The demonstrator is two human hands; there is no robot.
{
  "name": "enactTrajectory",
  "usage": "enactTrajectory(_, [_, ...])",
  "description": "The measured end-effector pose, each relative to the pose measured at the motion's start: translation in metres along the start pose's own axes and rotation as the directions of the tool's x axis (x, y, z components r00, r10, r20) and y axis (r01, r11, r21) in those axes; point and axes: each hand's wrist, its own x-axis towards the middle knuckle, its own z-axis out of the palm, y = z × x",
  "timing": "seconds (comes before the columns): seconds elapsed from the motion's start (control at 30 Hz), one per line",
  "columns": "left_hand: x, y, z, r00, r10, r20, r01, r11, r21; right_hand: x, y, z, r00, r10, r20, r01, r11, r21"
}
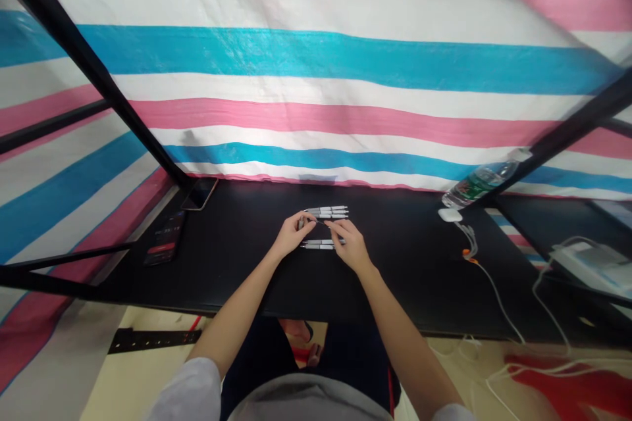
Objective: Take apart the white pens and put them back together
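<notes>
Above the black table, my left hand is closed in a pinch around a small greyish pen part, mostly covered by the fingers. My right hand pinches the other end of a thin dark rod that looks like a pen refill and spans the gap between both hands. Just beyond the fingers lies a row of several white and grey pens, side by side. Nearer to me, more white pens lie parallel, their right ends partly hidden by my right hand.
On the black table, two phones lie at the left. A plastic water bottle leans at the right by a white charger with cables. Black frame posts and a striped sheet enclose the table.
</notes>
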Motion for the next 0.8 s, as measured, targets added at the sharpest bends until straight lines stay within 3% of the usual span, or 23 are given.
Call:
enactTrajectory(0.23, [0.000,0.002,0.000,0.999,0.024,-0.026,-0.023,0.999,0.025,0.002,-0.002,0.000,1.000,-0.009,0.025,0.008,0.999,0.045])
enactTrajectory(0.37, [0.003,-0.002,-0.004,0.985,-0.036,-0.167,0.016,0.993,-0.115,0.002,0.005,-0.004,0.998,0.060,-0.027,-0.059,0.997,0.045])
enactTrajectory(0.5, [0.008,-0.005,-0.009,0.944,-0.131,-0.303,0.040,0.956,-0.290,0.003,0.015,-0.012,0.972,0.192,-0.135,-0.188,0.981,0.044])
enactTrajectory(0.67, [0.009,-0.003,-0.011,0.924,-0.176,-0.340,0.022,0.910,-0.413,0.004,0.022,-0.014,0.894,0.368,-0.258,-0.320,0.924,0.210])
enactTrajectory(0.8, [0.008,-0.004,-0.009,0.932,-0.181,-0.313,0.039,0.911,-0.411,0.006,0.027,-0.009,0.767,0.595,-0.241,-0.394,0.733,0.554])
